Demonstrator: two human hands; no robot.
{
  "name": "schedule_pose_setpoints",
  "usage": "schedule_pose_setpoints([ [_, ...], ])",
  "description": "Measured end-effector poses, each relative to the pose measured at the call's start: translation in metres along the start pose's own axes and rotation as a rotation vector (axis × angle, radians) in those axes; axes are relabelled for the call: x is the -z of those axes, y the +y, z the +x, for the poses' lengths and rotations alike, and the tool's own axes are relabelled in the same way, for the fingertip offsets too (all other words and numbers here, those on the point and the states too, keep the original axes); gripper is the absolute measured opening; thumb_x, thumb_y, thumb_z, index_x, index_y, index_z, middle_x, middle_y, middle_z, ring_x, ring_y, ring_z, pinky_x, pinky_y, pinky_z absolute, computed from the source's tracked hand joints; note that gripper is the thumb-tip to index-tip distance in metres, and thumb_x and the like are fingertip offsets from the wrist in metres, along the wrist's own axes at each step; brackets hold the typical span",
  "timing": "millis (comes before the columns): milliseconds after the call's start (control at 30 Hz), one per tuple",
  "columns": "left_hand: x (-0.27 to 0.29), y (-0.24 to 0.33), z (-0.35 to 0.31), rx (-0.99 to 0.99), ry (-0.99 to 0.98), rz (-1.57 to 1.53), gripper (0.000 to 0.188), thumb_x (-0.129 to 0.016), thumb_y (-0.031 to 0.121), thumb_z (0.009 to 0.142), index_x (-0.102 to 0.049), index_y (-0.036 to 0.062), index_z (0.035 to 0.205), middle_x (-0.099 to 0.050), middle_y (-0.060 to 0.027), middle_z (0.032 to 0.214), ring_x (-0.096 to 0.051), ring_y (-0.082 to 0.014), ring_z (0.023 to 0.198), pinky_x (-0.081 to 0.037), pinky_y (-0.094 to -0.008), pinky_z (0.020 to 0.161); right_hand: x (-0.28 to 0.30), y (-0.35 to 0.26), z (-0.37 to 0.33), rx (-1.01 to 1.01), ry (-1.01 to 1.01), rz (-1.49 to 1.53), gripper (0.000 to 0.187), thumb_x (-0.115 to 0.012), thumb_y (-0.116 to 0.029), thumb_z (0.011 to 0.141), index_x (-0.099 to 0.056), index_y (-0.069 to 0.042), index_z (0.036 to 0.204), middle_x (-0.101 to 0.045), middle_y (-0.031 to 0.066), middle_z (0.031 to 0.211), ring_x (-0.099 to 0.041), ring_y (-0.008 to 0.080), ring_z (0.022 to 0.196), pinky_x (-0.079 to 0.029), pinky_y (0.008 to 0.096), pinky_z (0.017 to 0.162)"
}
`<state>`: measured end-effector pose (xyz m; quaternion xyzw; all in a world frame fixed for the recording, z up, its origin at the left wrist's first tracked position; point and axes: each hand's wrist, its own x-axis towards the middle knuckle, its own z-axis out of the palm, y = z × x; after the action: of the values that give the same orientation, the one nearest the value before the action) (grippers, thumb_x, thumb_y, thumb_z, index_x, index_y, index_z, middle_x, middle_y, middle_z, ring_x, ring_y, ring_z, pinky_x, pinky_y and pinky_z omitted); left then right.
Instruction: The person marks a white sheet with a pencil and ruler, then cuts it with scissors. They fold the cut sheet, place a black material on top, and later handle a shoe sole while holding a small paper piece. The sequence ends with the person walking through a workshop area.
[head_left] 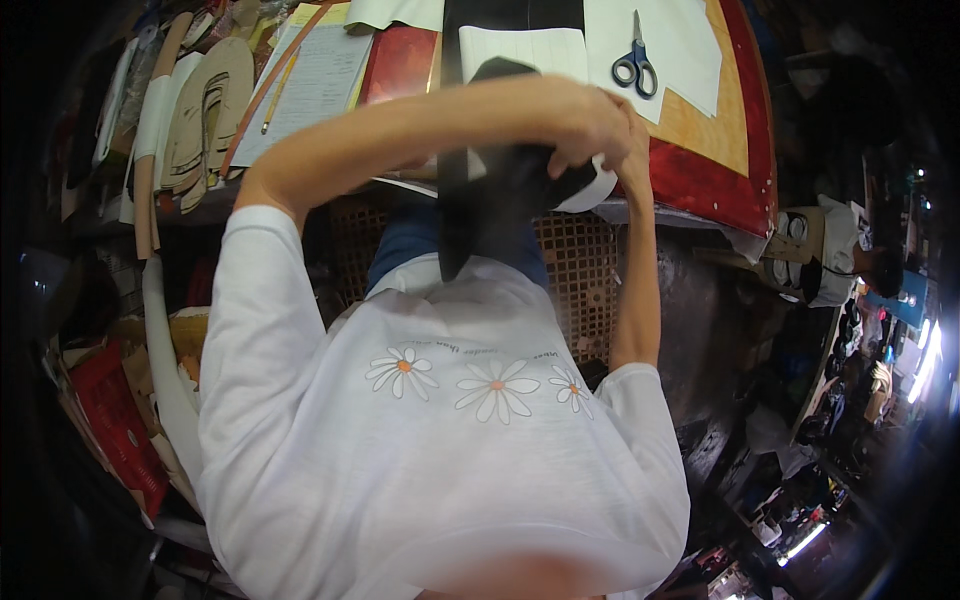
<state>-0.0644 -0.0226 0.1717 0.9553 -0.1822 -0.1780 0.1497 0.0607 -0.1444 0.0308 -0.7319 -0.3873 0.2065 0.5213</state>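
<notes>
Black, tapering sheet droops by left hand and right hand; can't tell either grip.

- Left forearm stretches rightward over the counter, near its front edge.
- Left hand, fingers curled downward, overlaps the right hand in view.
- Right forearm reaches almost straight forward.

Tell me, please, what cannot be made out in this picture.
In the head view:
Right hand: grip unclear, blurred where it overlaps the left hand.
Black sheet: blurred, partly covered by the left forearm.
White sheet: partly hidden by the forearm.
Black material: far end cut off by the upper edge.
</notes>
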Motion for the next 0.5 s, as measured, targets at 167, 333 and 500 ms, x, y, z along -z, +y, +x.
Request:
schedule_pose_setpoints([
  [167, 0.046, -0.034, 0.022, 0.142, -0.244, 0.163, 0.054, -0.076, 0.012, 0.065, -0.06, 0.0068, 0.116, -0.064, -0.014, 0.107, -0.061, -0.0249, 0.098, -0.049, -0.038, 0.078, 0.005, -0.01, -0.034, -0.181, -0.29, 0.24, 0.038, -0.059, -0.028, 0.09, -0.057, 0.002, 0.112, -0.062, 0.0051, 0.097, -0.053, 0.0126, 0.087, -0.042, 0.0258, 0.079],
  [333, 0.04, -0.08, 0.043, 0.191, -0.011, 0.309, 0.039, -0.072, 0.007, 0.06, -0.067, 0.0097, 0.099, -0.066, -0.0111, 0.09, -0.063, -0.0261, 0.09, -0.05, -0.0412, 0.068, -0.018, -0.025, -0.028, -0.094, -0.095, 0.053, 0.05, -0.057, -0.043, 0.089, -0.06, 0.003, 0.108, -0.063, 0.007, 0.09, -0.054, 0.0127, 0.081, -0.043, 0.028, 0.074],
  [500, 0.014, -0.145, -0.012, 0.169, 1.149, 0.048, 0.038, -0.066, 0.032, 0.076, -0.062, 0.0009, 0.097, -0.064, -0.0176, 0.092, -0.06, -0.0355, 0.091, -0.048, -0.0399, 0.077, -0.03, -0.03, -0.01, -0.287, 0.084, -0.376, 0.058, -0.055, -0.054, 0.085, -0.063, 0.003, 0.087, -0.061, 0.0197, 0.074, -0.059, 0.029, 0.073, -0.043, 0.0373, 0.068],
])
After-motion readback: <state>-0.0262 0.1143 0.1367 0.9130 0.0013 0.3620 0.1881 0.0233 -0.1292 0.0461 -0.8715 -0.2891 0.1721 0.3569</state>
